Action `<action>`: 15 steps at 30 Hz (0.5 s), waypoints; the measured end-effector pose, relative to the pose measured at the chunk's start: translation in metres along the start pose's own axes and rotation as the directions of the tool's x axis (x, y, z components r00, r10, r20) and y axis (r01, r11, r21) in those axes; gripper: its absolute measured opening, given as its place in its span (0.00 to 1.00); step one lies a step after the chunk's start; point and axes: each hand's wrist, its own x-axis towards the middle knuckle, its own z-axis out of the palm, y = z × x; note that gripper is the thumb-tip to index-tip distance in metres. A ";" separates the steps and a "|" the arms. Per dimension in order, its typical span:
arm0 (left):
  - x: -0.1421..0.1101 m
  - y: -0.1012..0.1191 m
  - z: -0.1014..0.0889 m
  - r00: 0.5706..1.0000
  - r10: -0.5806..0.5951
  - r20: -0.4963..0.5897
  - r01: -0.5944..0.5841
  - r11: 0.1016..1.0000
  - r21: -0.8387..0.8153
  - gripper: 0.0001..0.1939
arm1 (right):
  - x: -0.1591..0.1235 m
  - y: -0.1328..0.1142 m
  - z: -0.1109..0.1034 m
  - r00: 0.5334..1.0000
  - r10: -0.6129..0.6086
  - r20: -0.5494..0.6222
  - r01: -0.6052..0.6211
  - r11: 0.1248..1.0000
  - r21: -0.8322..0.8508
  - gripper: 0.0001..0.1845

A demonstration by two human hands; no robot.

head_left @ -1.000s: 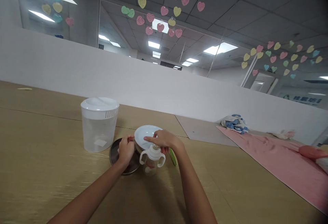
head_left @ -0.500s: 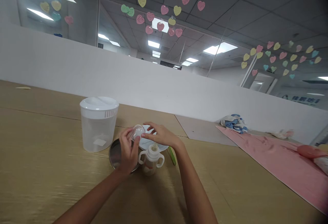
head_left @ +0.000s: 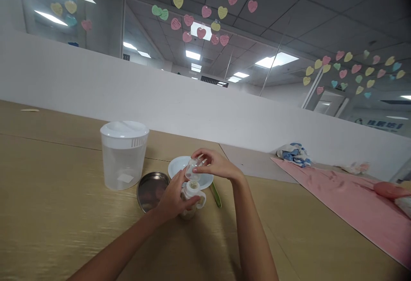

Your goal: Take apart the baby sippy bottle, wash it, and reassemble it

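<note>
A small baby bottle (head_left: 192, 198) with white handles and a teat stands on the wooden table. My left hand (head_left: 175, 199) is wrapped round its body. My right hand (head_left: 215, 164) pinches a clear dome cap (head_left: 192, 169) just above the teat, tilted. Behind the bottle lies a white plate (head_left: 180, 166). A round metal lid (head_left: 150, 189) rests flat to the left of the bottle.
A clear plastic jug (head_left: 123, 154) with a white lid stands to the left. A green utensil (head_left: 215, 195) lies beside the plate. A pink cloth (head_left: 346, 204) covers the table's right side, with a crumpled blue-white cloth (head_left: 294, 153) behind it. A white partition runs along the back.
My left hand passed the clear cap to my right hand and dropped onto the bottle. My right hand brought the cap over the teat.
</note>
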 end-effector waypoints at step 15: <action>0.005 0.003 -0.003 0.999 -0.051 0.015 0.049 0.994 0.102 0.26 | 0.007 0.022 0.005 0.949 0.231 0.213 -0.212 0.971 -0.110 0.31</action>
